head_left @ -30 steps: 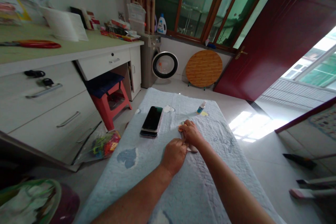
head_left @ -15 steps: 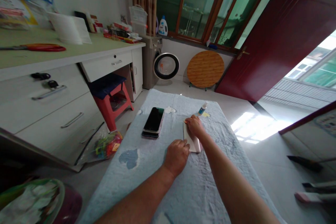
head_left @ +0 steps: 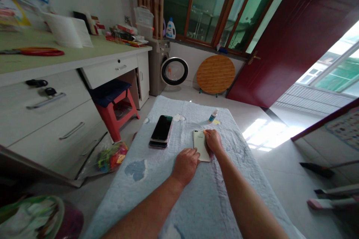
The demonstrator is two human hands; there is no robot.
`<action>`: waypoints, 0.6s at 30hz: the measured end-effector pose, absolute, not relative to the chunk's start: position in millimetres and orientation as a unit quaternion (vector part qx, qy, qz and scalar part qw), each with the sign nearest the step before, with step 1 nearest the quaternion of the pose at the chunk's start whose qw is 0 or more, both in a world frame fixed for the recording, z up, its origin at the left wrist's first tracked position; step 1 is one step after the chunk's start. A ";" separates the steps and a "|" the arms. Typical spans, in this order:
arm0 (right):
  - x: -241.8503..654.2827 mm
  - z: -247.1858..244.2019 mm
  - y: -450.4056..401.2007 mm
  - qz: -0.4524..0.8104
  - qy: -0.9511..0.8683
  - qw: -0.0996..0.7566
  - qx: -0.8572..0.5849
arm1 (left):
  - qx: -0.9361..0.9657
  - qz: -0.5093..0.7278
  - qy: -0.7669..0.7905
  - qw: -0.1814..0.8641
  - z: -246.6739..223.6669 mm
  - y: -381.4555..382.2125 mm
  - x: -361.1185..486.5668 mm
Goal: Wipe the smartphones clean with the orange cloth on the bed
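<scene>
A pale phone (head_left: 201, 145) lies back up on the blue cloth (head_left: 168, 201). My left hand (head_left: 186, 164) rests at its lower left edge, fingers curled against it. At the upper right edge is my right hand (head_left: 213, 140), its fingers pressed together round something small and orange, too small to name. Left of the hands, two dark-screened phones (head_left: 162, 129) are stacked. A small bottle with a blue label (head_left: 212, 116) stands beyond my right hand.
A desk (head_left: 106, 56) with paper roll and scissors runs along the left. A red stool (head_left: 114, 110) stands under it. Beyond the cloth are an open washing machine (head_left: 159, 71) and a round wooden board (head_left: 215, 74). A bin (head_left: 60, 213) is at lower left.
My right hand has shifted from across the phone's top to its right edge, uncovering more of the back. My left hand still holds the lower left. The view has turned slightly.
</scene>
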State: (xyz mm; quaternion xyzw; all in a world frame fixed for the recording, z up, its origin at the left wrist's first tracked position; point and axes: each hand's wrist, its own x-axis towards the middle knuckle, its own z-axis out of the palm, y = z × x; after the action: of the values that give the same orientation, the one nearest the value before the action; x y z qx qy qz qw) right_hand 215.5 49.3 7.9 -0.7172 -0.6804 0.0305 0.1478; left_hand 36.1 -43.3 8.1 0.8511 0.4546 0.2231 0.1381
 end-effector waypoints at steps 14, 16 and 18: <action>213.0 -2.0 -64.9 0.052 -0.681 0.175 -0.709 | 0.853 0.238 0.447 0.127 -2.8 -41.6 37.6; 209.5 0.4 -76.9 0.038 -0.681 0.161 -0.713 | 0.853 0.243 0.444 0.126 -4.2 -41.7 37.6; 204.7 3.2 -81.6 0.021 -0.683 0.142 -0.716 | 0.853 0.245 0.443 0.127 -4.6 -41.8 37.3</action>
State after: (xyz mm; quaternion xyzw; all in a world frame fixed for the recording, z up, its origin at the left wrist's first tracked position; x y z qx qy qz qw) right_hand 204.7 -81.6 3.2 -0.7161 -0.6830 0.0210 0.1424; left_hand 37.3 -41.8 -4.6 0.8528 0.4434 0.2449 0.1274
